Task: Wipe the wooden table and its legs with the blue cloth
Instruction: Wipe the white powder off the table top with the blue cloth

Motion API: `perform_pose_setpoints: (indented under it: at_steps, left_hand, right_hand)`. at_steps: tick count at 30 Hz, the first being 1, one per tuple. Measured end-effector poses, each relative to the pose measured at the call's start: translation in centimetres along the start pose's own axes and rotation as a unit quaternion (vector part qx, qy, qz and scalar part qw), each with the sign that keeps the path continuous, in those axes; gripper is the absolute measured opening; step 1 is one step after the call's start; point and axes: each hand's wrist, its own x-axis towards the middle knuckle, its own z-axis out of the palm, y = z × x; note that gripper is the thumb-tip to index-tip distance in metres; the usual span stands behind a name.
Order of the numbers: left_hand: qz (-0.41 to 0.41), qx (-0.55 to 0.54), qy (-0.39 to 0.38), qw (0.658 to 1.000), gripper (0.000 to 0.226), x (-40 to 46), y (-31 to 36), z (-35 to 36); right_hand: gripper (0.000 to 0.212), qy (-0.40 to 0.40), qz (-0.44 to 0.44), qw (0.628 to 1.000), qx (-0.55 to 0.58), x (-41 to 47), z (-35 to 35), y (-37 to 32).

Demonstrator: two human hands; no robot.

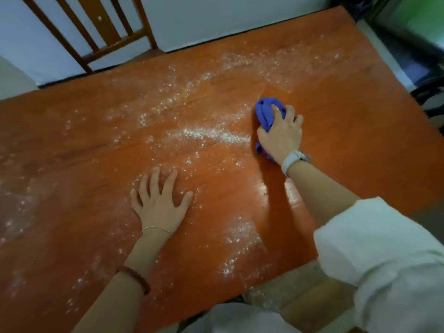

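Note:
An orange-brown wooden table (348, 131) fills the view, dusted with white powder (209, 134) over its middle and left. My right hand (282, 135) grips a bunched blue cloth (265, 111) and holds it against the tabletop right of centre. The wood to the right of the cloth looks free of powder. My left hand (159, 200) lies flat on the table with fingers spread, nearer the front edge. The table legs are out of sight.
A wooden chair (96, 32) stands behind the table's far left edge against a pale wall. Dark objects (430, 97) sit off the table's right side. The table's near edge runs diagonally at the bottom, with floor below it.

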Motion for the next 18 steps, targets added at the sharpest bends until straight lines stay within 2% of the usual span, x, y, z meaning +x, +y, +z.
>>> perform_pose_setpoints:
  at_steps: [3,6,7,9,11,13,15,18]
  left_hand:
    - [0.001,0.004,0.008,1.000,0.067,-0.1,-0.3,0.4]
    - [-0.001,0.001,0.009,1.000,0.072,-0.1,-0.4,0.5]
    - [-0.001,0.001,0.008,1.000,0.072,-0.1,-0.5,0.5]
    - [-0.001,0.001,0.008,1.000,0.072,0.0,-0.5,0.5]
    - [0.001,-0.003,0.015,1.000,0.072,-0.1,-0.5,0.6]
    - [0.001,0.001,0.020,1.000,0.075,-0.2,-0.5,0.6]
    - [0.001,0.006,0.019,1.000,0.079,-0.2,-0.5,0.6]
    - [-0.001,0.004,0.019,1.000,0.080,-0.2,-0.5,0.7]
  right_hand:
    - [0.055,-0.035,-0.028,0.999,0.019,2.8,0.2,-2.1]
    - [0.050,-0.072,-0.164,0.984,0.025,1.1,-0.1,-2.7]
    - [0.049,-0.088,-0.232,0.968,0.045,-0.6,-0.1,-2.5]
    - [0.046,-0.158,-0.365,0.912,0.106,-4.9,-0.7,-1.6]
    - [0.040,-0.259,-0.420,0.855,0.159,-8.4,-2.0,-0.8]
    - [0.040,-0.273,-0.390,0.847,0.236,-8.2,-3.4,-0.9]
    - [0.051,-0.201,-0.320,0.879,0.289,-4.9,-4.0,-1.6]
    - [0.058,-0.092,-0.252,0.929,0.256,1.5,-2.9,-2.5]
